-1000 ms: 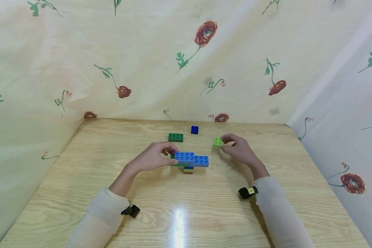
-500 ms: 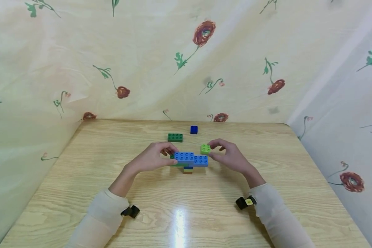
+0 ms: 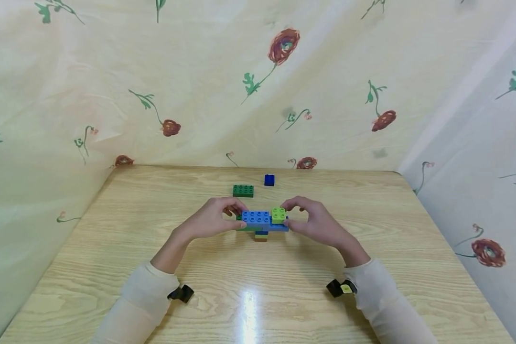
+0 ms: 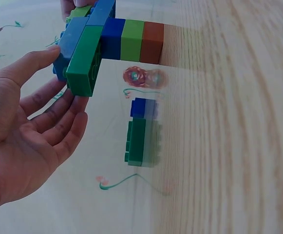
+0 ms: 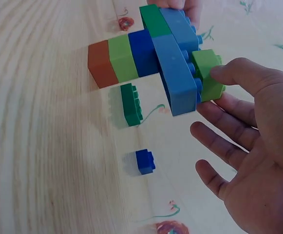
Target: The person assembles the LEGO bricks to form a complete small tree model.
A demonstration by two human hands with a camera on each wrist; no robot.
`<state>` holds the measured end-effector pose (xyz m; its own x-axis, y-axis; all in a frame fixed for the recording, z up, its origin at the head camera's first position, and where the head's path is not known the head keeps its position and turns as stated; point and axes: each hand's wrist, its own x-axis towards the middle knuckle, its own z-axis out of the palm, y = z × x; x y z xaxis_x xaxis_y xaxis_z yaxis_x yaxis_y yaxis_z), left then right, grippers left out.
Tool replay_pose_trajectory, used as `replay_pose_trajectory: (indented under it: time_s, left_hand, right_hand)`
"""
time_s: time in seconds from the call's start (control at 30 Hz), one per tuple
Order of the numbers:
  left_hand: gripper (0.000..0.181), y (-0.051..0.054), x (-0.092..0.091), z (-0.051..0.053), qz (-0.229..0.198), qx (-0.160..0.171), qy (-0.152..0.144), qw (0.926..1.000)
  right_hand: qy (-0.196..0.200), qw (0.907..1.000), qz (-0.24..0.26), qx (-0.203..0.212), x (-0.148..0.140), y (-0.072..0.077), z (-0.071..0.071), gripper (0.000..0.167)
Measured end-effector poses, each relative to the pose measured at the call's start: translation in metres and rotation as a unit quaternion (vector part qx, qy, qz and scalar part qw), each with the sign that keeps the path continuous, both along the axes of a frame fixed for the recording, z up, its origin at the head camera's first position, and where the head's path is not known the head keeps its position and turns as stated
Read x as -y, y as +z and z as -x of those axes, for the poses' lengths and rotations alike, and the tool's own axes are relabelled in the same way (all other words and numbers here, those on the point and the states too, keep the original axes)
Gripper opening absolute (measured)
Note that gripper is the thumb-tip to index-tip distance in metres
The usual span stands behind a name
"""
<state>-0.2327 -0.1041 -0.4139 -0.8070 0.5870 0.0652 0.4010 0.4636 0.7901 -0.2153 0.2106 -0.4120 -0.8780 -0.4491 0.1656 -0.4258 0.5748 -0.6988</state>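
A block structure stands on the table: a column of orange [image 4: 152, 44], light green [image 4: 132, 40] and dark blue [image 4: 112, 39] blocks, with a long green block [image 4: 84, 61] and a long blue block [image 5: 175, 73] side by side on it. Another long blue block [image 3: 255, 218] lies over both. My left hand [image 3: 208, 218] grips that upper blue block at its left end, thumb in front. Between thumb and fingers my right hand [image 3: 320, 220] pinches a light green block [image 3: 278, 215], which is at the studs of the lower blue block's right part; whether it is pressed down I cannot tell.
Behind the structure, a dark green block [image 3: 243, 191] and a small dark blue block [image 3: 269, 180] lie on the wooden table [image 3: 155, 191]. A flower-patterned cloth [image 3: 198, 95] rises at the table's back edge and along the sides.
My right hand has brought the light green block left and nearer, from beside the structure onto its right part. My left hand has kept its grip in place.
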Motion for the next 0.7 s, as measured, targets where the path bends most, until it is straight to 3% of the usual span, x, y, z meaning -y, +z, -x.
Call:
replay_pose_trajectory:
  time_s: [0.2,0.7]
  left_hand:
    - [0.033,0.0006,-0.0002,-0.0003,0.0,0.002,0.001,1.0]
    - [0.032,0.0018,-0.0019,-0.0011,0.0,0.006,0.006,1.0]
  right_hand:
    - [0.023,0.9994,0.003,-0.024,0.0044,0.0008,-0.0061,0.033]
    - [0.015,0.9989,0.007,-0.043,0.0057,-0.0039,-0.0061,0.031]
